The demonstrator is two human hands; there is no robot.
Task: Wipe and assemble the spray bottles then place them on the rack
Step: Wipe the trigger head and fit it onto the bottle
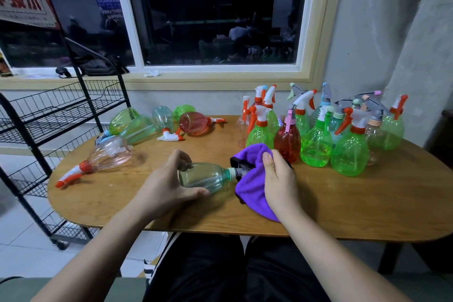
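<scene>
Left grip [166, 186] curled round the base end of a clear bottle [206, 176], thumb along the near side, fingers over the far side. Bottle on its side at the front middle of the desk [343, 203], neck pointing right; resting on the wood or held just above it, hard to tell. Right grip [279, 179] bunched round a purple cloth [252, 191], thumb on top, cloth wrapped over the bottle's spray head. Only a sliver of grey showing past the pale green collar [230, 172].

Just behind the cloth, a red bottle [287, 142] upright with a pink trigger, at the front of a tight cluster [350, 149] of standing bottles with spray heads fitted, mostly green, filling the desk's far right.

To the left, well apart from the hands, a pink bottle [110, 154] lying down, its orange-and-white trigger toward the desk's edge. Beyond it, green bottles [132, 125] on their sides, then a second red one [196, 123] also lying flat, with a loose trigger [171, 135] just beside it.

Black wire rack [61, 110] standing at the desk's left end. Dark window [215, 19] on the wall behind.
</scene>
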